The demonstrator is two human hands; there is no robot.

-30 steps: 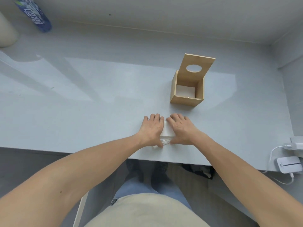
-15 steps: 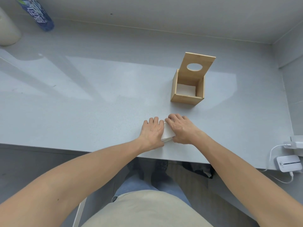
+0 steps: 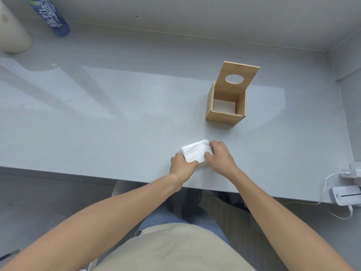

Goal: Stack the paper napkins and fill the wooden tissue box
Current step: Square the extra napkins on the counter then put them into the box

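Observation:
A white stack of paper napkins (image 3: 196, 151) sits near the front edge of the grey table (image 3: 117, 118). My left hand (image 3: 182, 166) grips its near left corner and my right hand (image 3: 219, 158) grips its right side, so both hold the stack between them. The stack looks tilted, with its top face turned towards me. The wooden tissue box (image 3: 224, 114) stands farther back and to the right, its lid (image 3: 237, 80) with an oval hole swung up and open. White napkins lie at the bottom of the box.
A blue-labelled bottle (image 3: 49, 15) and a cream cylinder (image 3: 11, 36) stand at the far left. At the right edge lie a white device (image 3: 346, 195) and a charger with cables (image 3: 351, 173). A wall closes the table's back and right.
My hands lay flat on top of the stack before. Now they have shifted to its sides and gripped it, and its top face is uncovered and tipped up.

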